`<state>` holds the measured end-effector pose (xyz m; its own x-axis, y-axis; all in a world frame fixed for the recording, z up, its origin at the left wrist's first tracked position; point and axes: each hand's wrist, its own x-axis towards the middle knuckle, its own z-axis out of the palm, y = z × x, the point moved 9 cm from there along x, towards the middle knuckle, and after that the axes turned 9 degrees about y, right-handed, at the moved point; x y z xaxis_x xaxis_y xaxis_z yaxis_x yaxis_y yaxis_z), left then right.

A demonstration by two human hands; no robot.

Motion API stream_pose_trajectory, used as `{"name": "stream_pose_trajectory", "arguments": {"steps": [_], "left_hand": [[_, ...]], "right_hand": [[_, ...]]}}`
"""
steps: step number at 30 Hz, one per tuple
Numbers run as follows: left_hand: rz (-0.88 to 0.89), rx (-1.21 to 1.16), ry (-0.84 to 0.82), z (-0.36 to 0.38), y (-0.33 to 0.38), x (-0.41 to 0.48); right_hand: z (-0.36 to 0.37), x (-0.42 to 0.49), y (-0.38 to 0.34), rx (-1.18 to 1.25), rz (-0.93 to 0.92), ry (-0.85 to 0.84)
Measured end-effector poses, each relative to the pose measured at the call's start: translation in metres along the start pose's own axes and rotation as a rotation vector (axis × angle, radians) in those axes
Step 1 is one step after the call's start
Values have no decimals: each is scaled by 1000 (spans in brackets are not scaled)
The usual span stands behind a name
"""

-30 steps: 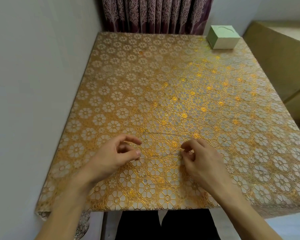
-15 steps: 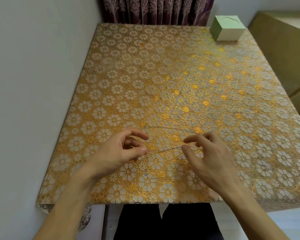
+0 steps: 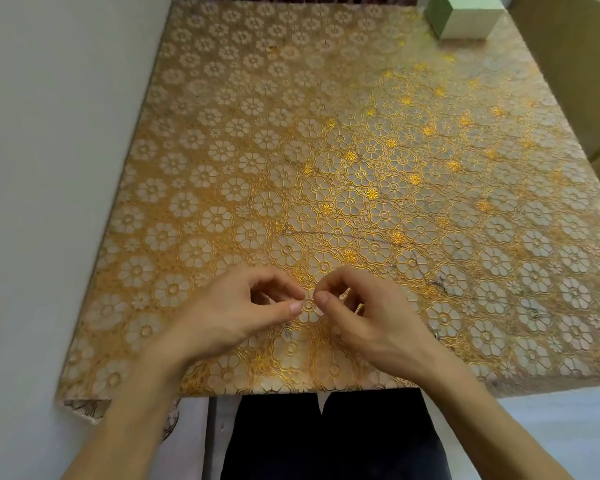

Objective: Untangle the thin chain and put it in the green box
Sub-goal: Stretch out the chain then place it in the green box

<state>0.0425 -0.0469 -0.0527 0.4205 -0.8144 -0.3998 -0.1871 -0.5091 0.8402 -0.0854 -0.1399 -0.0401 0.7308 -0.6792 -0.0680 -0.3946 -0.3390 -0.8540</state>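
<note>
The thin chain (image 3: 326, 233) is a faint fine line that arcs across the flowered tablecloth just beyond my hands; its ends are lost behind my fingers. My left hand (image 3: 243, 310) and my right hand (image 3: 364, 313) sit side by side near the table's front edge, fingertips almost touching. Each hand pinches the chain between thumb and forefinger, the other fingers curled. The green box (image 3: 465, 19) stands at the far right corner of the table, cut off by the top of the view and well away from both hands.
The table (image 3: 222, 133) carries a gold flower-patterned cloth. A grey wall runs along its left side. A tan cabinet (image 3: 575, 64) stands past its right edge. My dark-clothed legs show below the front edge.
My hands have come together from about a hand's width apart, and the stretch of chain between them has shortened. The view has tilted down, pushing the green box to the top edge.
</note>
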Motion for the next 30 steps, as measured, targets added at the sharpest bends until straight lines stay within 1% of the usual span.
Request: {"name": "stream_pose_trajectory", "arguments": {"steps": [4, 10, 15, 21, 25, 30], "left_hand": [[32, -1, 60, 5, 0, -2], [43, -170, 74, 7, 2, -5], [55, -232, 138, 6, -1, -4], [123, -206, 170, 8, 5, -4], [137, -218, 176, 9, 5, -4], [141, -185, 185, 9, 4, -4]], "right_hand": [[-3, -1, 4, 66, 31, 32], [-9, 0, 2, 132, 2, 82], [-11, 0, 3, 126, -38, 113], [-16, -3, 1, 101, -103, 165], [-19, -3, 1, 108, -114, 198], [-18, -3, 1, 75, -131, 201]]}}
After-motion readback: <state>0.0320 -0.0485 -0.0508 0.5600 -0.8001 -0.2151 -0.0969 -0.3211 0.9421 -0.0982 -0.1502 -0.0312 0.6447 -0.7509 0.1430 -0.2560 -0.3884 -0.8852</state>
